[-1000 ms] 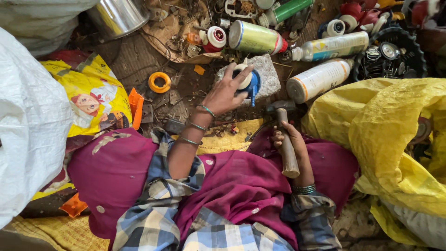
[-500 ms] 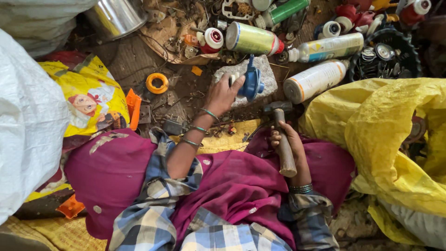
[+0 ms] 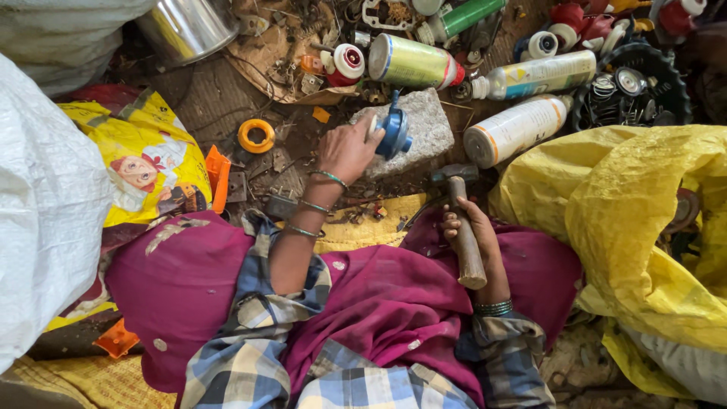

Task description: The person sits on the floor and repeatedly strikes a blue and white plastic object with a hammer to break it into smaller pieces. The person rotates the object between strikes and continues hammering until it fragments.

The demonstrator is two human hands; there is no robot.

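My left hand (image 3: 350,151) grips a round blue plastic part (image 3: 394,135) and holds it on edge against a grey stone block (image 3: 428,130) on the ground. My right hand (image 3: 473,227) is closed around the wooden handle of a hammer (image 3: 458,220). The hammer's metal head rests low, just in front of the stone block. Both hands reach out over my purple-clad knees.
Several spray cans (image 3: 515,130) lie beyond the stone, with a steel pot (image 3: 185,26), an orange ring (image 3: 256,135) and scattered metal scrap. A yellow sack (image 3: 636,220) sits at right, a white sack (image 3: 38,204) at left, a black basket (image 3: 644,87) at far right.
My left hand has turned the blue part and set it upright on the stone block. The hammer has stayed low in my right hand.
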